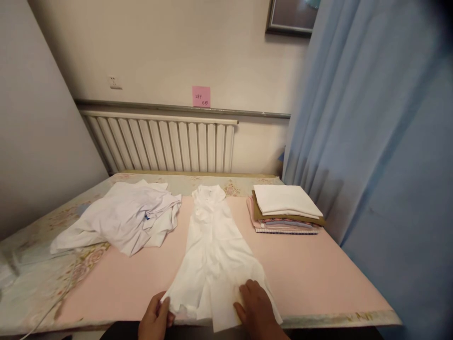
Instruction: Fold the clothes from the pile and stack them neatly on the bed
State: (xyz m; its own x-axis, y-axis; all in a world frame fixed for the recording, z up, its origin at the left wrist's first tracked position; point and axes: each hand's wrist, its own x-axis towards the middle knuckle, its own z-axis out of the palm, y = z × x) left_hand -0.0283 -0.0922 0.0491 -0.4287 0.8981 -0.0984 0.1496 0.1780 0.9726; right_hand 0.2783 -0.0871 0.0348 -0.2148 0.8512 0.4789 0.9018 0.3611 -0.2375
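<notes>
A white shirt (214,245) lies lengthwise down the middle of the table, its collar (208,192) at the far end and its hem spread toward me. The cloth has several wrinkles, and its sides taper in toward the collar. My left hand (155,315) pinches the left corner of the hem between thumb and fingers at the near table edge. On the lower right part of the shirt rests my right hand (256,304), fingers bent slightly and thumb apart from them. The hem's front flap hangs toward the near edge between both hands.
A loose heap of white clothes (130,212) lies on the left. At the right stands a stack of folded clothes (288,203), white on top. A pink cloth (300,269) covers much of the table. A blue curtain (354,118) hangs along the right; a radiator (163,144) stands behind.
</notes>
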